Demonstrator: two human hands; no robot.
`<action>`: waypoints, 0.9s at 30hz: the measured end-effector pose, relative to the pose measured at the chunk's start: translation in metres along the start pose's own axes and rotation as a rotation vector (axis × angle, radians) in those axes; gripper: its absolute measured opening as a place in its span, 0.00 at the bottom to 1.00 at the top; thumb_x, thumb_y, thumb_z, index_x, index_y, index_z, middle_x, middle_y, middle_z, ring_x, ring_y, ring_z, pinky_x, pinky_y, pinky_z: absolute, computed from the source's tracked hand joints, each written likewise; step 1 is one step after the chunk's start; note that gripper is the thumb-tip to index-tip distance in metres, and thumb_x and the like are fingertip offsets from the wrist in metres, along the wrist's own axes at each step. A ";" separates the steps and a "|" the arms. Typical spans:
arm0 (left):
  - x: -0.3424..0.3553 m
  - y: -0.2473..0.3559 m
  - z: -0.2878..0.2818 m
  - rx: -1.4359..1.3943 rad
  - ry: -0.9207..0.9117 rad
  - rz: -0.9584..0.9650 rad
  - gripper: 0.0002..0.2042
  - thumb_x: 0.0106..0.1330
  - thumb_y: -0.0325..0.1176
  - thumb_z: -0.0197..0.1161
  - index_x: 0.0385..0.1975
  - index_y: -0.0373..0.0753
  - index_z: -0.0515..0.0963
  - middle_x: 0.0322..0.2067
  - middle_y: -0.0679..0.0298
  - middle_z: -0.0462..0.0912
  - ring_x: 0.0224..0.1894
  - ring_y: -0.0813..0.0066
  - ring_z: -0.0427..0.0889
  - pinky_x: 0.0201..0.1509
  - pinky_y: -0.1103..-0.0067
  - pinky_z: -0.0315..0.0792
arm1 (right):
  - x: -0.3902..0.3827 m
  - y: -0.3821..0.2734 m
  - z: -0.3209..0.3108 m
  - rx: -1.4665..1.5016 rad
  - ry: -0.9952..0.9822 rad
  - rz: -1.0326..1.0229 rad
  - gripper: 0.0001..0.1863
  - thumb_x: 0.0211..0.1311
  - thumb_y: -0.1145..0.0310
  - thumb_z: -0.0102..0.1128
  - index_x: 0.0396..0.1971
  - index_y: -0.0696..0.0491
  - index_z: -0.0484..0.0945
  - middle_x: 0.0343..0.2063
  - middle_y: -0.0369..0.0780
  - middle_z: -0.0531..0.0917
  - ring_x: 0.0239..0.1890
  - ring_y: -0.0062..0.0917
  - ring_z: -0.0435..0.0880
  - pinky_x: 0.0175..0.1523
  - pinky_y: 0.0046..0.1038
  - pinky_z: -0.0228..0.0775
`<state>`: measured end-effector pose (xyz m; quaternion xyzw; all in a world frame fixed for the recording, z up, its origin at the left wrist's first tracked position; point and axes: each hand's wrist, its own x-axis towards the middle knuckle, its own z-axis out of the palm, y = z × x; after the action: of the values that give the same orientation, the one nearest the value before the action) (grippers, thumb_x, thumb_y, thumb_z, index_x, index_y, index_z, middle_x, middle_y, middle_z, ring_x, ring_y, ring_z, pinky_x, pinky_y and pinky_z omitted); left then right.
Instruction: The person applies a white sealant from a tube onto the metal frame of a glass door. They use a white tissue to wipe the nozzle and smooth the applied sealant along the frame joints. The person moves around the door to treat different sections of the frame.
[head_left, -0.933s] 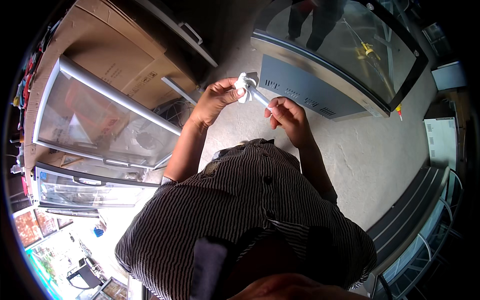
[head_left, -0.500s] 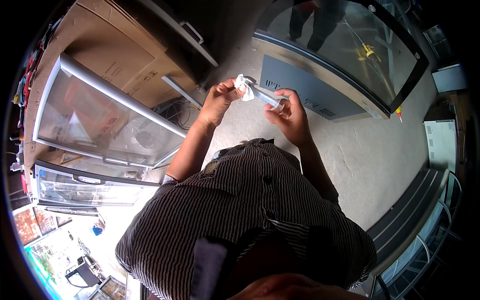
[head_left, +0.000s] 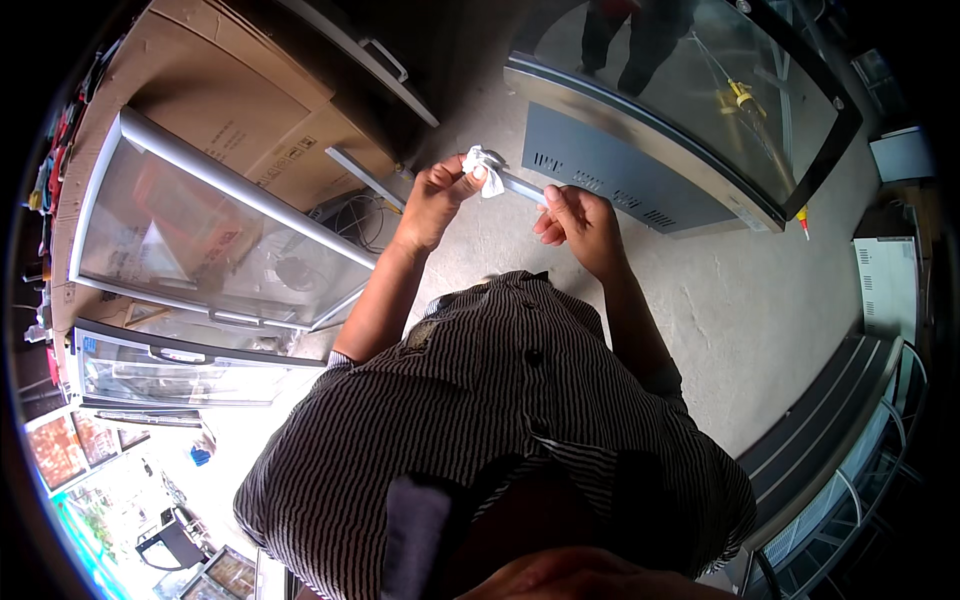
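In front of my chest, my left hand (head_left: 432,205) pinches a crumpled white tissue (head_left: 484,170) between thumb and fingers. The tissue is bunched around the far-left end of a narrow, pale grey, see-through tube (head_left: 524,189). My right hand (head_left: 583,228) grips the tube's other end, with the thumb along it and the fingers curled under. The tube slants down from the tissue toward my right hand. Its right end is hidden by my fingers, and its exact kind cannot be made out.
A glass-topped cabinet (head_left: 640,130) with a grey vented panel stands ahead right, a yellow applicator (head_left: 742,100) over its glass. Left are a framed glass door (head_left: 215,240) and a large cardboard box (head_left: 230,110). A dark slatted bench (head_left: 825,420) lies at lower right.
My right hand has closed around the tube's end, where its fingers were spread around a clear flared end. The tissue has shifted slightly left.
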<state>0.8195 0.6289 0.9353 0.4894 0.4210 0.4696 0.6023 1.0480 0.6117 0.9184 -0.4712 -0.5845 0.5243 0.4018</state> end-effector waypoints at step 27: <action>-0.016 -0.017 -0.008 0.009 0.124 -0.103 0.07 0.63 0.31 0.60 0.32 0.33 0.79 0.32 0.69 0.79 0.38 0.79 0.74 0.49 0.81 0.67 | -0.016 0.023 0.008 1.039 -0.342 0.220 0.25 0.67 0.57 0.53 0.62 0.46 0.63 0.38 0.41 0.76 0.34 0.19 0.74 0.34 0.20 0.70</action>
<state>0.8113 0.6136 0.9183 0.4401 0.4841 0.4653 0.5962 1.0469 0.5943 0.8945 -0.1777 -0.2532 0.8514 0.4236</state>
